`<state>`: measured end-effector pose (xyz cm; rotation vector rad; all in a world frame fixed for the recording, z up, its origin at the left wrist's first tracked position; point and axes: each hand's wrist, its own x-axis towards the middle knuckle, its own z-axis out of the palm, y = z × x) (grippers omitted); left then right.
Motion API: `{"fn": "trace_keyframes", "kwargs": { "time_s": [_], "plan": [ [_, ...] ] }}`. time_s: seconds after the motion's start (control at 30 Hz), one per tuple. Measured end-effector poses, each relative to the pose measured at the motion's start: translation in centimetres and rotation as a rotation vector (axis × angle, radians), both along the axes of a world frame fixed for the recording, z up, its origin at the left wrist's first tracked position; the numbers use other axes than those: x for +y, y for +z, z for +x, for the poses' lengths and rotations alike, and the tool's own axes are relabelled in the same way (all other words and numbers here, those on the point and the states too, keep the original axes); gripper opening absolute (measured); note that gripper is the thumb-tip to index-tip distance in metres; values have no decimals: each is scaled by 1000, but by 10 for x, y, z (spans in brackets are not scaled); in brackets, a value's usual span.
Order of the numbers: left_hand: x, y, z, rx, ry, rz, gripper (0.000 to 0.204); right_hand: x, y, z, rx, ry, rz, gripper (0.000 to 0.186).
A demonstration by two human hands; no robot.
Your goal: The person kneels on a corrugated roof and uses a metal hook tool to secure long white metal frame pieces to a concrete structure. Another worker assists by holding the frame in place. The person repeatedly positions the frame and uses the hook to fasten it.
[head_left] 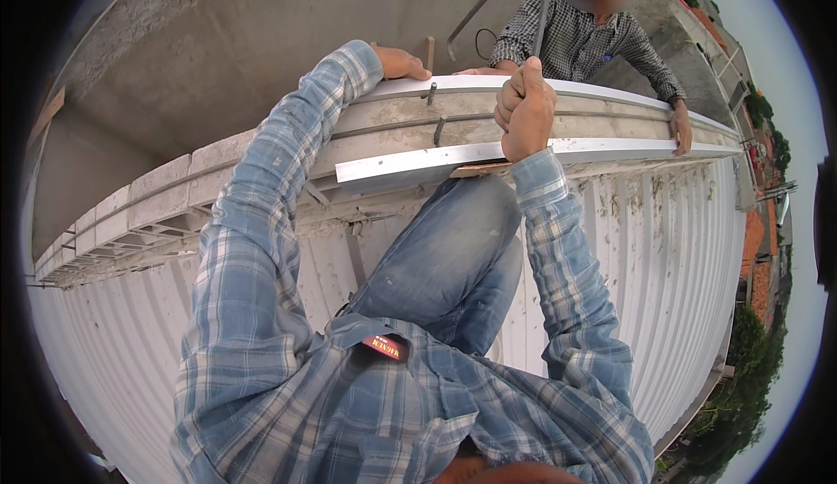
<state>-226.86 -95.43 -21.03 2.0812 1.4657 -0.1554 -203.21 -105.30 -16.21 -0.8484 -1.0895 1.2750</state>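
Note:
My right hand [527, 111] is closed in a fist around a bent steel bar [544, 15] that rises from above the thumb, over the wall top. My left hand [403, 63] lies on the edge of the far white-edged board [479, 82], its fingers curled over the far side and partly hidden. A second white-edged board [392, 162] runs along the near face of the wall, below my right fist. Between the two boards is a concrete channel [384, 119] with steel rods, and short rod stubs [439, 130] stick up there.
Facing me, a person in a checked shirt [567, 35] rests one hand [681, 126] across the boards at right. My bent knee [475, 222] touches the near side. White corrugated roofing [671, 248] slopes below; the block wall [166, 177] curves left. Trees and rooftops show far right.

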Motion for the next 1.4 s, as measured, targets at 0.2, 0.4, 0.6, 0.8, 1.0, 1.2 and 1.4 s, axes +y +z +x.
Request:
{"fn": "trace_keyframes", "kwargs": {
  "time_s": [0.2,0.4,0.6,0.8,1.0,1.2,1.4],
  "plan": [
    [4,0,-2,-16,17,12,57,5,-10,-14,-120,21,-70,45],
    [3,-1,3,-107,33,-42,54,-6,-12,-11,-98,34,-99,46],
    [6,-14,-9,-173,91,7,55,-14,-14,-12,-84,63,-102,46],
    [15,-23,-17,-65,-74,59,56,-22,-13,-7,-37,211,-186,41],
    [-31,15,17,27,263,207,52,-32,-6,2,-56,234,-262,41],
    [-122,50,22,-313,299,627,40,-30,-2,3,-76,240,-274,42],
    [-207,3,111,-405,289,1067,48,-31,-9,13,-86,229,-270,41]
  ]
}}
